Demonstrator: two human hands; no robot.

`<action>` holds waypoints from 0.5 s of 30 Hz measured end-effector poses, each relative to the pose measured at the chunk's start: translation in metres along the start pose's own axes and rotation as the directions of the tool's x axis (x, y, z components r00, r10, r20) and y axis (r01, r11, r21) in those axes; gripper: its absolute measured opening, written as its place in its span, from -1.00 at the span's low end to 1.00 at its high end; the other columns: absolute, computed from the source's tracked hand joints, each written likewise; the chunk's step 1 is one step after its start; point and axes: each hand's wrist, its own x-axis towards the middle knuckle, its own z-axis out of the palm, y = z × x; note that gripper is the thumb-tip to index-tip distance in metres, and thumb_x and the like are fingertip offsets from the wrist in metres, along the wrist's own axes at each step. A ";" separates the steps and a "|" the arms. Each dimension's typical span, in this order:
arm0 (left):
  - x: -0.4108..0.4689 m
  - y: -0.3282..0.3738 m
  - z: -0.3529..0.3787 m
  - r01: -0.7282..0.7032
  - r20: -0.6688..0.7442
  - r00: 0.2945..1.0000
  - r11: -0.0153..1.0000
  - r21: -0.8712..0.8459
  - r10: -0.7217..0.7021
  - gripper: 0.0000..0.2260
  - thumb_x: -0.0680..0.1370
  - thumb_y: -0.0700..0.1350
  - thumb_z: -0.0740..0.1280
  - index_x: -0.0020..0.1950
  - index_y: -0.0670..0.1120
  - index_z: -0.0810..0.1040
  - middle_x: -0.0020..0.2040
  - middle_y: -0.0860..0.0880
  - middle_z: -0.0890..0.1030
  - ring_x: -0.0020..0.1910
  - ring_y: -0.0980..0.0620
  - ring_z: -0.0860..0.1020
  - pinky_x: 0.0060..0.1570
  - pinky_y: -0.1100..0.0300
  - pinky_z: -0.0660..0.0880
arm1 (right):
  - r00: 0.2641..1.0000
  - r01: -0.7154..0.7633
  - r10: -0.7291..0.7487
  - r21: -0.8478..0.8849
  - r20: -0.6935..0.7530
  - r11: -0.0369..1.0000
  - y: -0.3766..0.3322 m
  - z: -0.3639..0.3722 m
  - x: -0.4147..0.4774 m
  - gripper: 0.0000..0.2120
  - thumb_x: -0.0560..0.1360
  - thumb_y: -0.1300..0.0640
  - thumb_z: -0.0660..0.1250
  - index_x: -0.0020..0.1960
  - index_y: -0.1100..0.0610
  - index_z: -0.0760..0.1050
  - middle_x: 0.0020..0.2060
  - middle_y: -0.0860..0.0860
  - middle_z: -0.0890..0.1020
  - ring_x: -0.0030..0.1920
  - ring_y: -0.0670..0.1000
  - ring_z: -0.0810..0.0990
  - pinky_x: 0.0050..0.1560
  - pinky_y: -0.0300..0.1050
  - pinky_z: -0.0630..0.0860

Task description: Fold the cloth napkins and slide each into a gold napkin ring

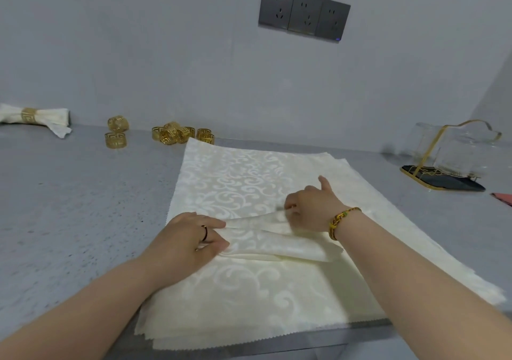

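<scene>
Cream damask cloth napkin (277,242), gathered into a long pleated strip, lies between the hands on a flat stack of matching cream napkins (235,298) on the grey speckled desk (69,207). The left hand (191,237) grips its bunched end between thumb and fingers; the right hand (310,207) pinches the upper pleat. To fold well, keep the pleats even and the left end tight, so it will pass a ring. Its long axis runs hand to hand, the loose end fanning out beneath the right wrist. Openwork gold metal napkin rings (177,135) wait well beyond the left hand.
</scene>
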 end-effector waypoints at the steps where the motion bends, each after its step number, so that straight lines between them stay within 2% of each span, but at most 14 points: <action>1: 0.000 0.002 0.000 -0.010 -0.012 1.000 1.000 -0.008 0.009 -0.80 0.55 0.03 0.24 -0.17 0.36 0.41 0.08 0.47 0.26 0.25 0.27 0.22 0.19 0.58 -0.05 | 1.000 -0.007 0.007 0.054 -0.008 0.999 0.002 0.003 -0.001 -0.70 0.54 0.13 0.07 0.23 0.05 0.42 0.06 0.02 0.52 0.27 0.07 0.35 0.44 0.12 -0.19; 3: 0.000 0.002 0.000 -0.016 -0.038 0.999 1.000 -0.003 0.016 -0.75 0.54 0.00 0.26 -0.21 0.37 0.36 0.05 0.48 0.25 0.18 0.33 0.22 0.11 0.69 -0.09 | 0.995 0.001 0.008 0.094 -0.098 0.996 -0.001 0.009 -0.002 -0.67 0.55 0.09 0.11 0.30 0.06 0.37 0.25 0.04 0.43 0.32 0.08 0.28 0.42 0.02 -0.02; 4: 0.000 0.001 0.001 -0.015 -0.047 0.999 1.000 -0.005 0.015 -0.74 0.54 -0.01 0.27 -0.21 0.37 0.37 0.04 0.48 0.25 0.17 0.34 0.23 0.08 0.71 -0.09 | 0.981 0.029 -0.008 0.105 -0.192 0.994 -0.008 0.012 -0.003 -0.67 0.55 0.09 0.12 0.30 0.08 0.37 0.26 0.03 0.42 0.31 0.07 0.29 0.36 -0.07 0.09; 5: 0.000 0.001 0.001 -0.009 -0.056 0.998 1.000 -0.018 0.008 -0.73 0.53 -0.02 0.28 -0.22 0.38 0.38 0.03 0.50 0.25 0.18 0.32 0.24 0.08 0.72 -0.08 | 0.957 0.061 -0.023 0.126 -0.288 0.990 -0.016 0.016 -0.005 -0.69 0.54 0.10 0.14 0.26 0.09 0.40 0.22 0.03 0.44 0.27 0.07 0.32 0.23 -0.14 0.18; 7: 0.000 -0.002 0.003 0.004 -0.059 0.998 0.999 -0.039 -0.006 -0.67 0.52 -0.02 0.30 -0.32 0.41 0.44 0.03 0.52 0.27 0.22 0.27 0.25 0.07 0.72 -0.04 | 0.925 0.090 0.002 0.224 -0.381 0.970 -0.033 0.022 -0.012 -0.78 0.52 0.15 0.17 0.13 0.12 0.48 0.07 0.03 0.51 0.15 0.05 0.39 -0.03 -0.20 0.24; 9: 0.000 -0.003 0.003 0.022 -0.051 0.998 0.999 -0.048 -0.024 -0.56 0.52 -0.01 0.30 -0.40 0.52 0.43 0.02 0.53 0.28 0.23 0.27 0.24 0.08 0.70 -0.01 | 0.913 0.031 0.156 0.446 -0.376 0.894 -0.042 0.027 -0.019 -0.89 0.50 0.15 0.20 -0.08 0.11 0.50 -0.13 0.00 0.53 0.01 0.01 0.47 -0.19 -0.22 0.25; 10: -0.001 -0.003 0.003 0.024 -0.047 0.999 0.999 -0.044 -0.026 -0.50 0.52 0.00 0.29 -0.38 0.62 0.34 0.02 0.53 0.28 0.22 0.28 0.23 0.09 0.70 -0.01 | 0.903 -0.025 0.278 0.605 -0.327 0.796 -0.043 0.030 -0.022 -0.89 0.49 0.16 0.22 -0.19 0.10 0.47 -0.22 -0.03 0.52 -0.09 -0.01 0.48 -0.24 -0.22 0.27; 11: -0.001 -0.003 0.003 0.022 -0.040 0.999 0.999 -0.036 -0.024 -0.47 0.52 0.01 0.29 -0.37 0.67 0.27 0.03 0.54 0.27 0.22 0.29 0.22 0.09 0.70 -0.03 | 0.879 -0.070 0.412 0.790 -0.239 0.609 -0.039 0.033 -0.025 -0.84 0.48 0.19 0.24 -0.28 0.09 0.43 -0.31 -0.05 0.50 -0.19 -0.03 0.47 -0.26 -0.24 0.30; 12: -0.001 -0.002 0.003 0.018 -0.041 0.999 0.999 -0.033 -0.019 -0.46 0.52 0.01 0.29 -0.37 0.68 0.25 0.03 0.54 0.27 0.22 0.29 0.22 0.08 0.71 -0.04 | 0.848 -0.071 0.517 0.941 -0.117 0.330 -0.033 0.034 -0.028 -0.78 0.47 0.23 0.25 -0.35 0.08 0.41 -0.37 -0.05 0.48 -0.27 -0.03 0.44 -0.23 -0.24 0.33; 13: -0.001 -0.002 0.003 0.019 -0.038 0.999 0.999 -0.030 -0.020 -0.47 0.52 0.02 0.30 -0.38 0.68 0.26 0.03 0.54 0.26 0.22 0.29 0.21 0.08 0.72 -0.06 | 0.815 -0.046 0.579 0.999 0.025 0.021 -0.025 0.035 -0.032 -0.73 0.47 0.28 0.24 -0.39 0.10 0.38 -0.42 -0.01 0.44 -0.33 -0.02 0.41 -0.19 -0.19 0.36; 14: -0.001 -0.003 0.003 0.019 -0.039 0.999 0.999 -0.032 -0.021 -0.49 0.51 0.01 0.30 -0.41 0.64 0.31 0.03 0.54 0.26 0.23 0.28 0.21 0.07 0.73 -0.07 | 0.783 -0.046 0.599 0.976 0.167 -0.213 -0.016 0.036 -0.037 -0.70 0.47 0.32 0.22 -0.41 0.12 0.34 -0.44 0.03 0.39 -0.37 0.00 0.36 -0.21 -0.13 0.36; 15: -0.001 -0.003 0.004 0.022 -0.039 0.999 0.999 -0.035 -0.024 -0.52 0.51 0.01 0.30 -0.44 0.58 0.36 0.02 0.54 0.27 0.24 0.27 0.22 0.06 0.74 -0.08 | 0.747 -0.057 0.603 0.932 0.278 -0.359 -0.007 0.037 -0.043 -0.69 0.48 0.33 0.20 -0.41 0.14 0.29 -0.45 0.05 0.34 -0.41 0.01 0.32 -0.26 -0.12 0.32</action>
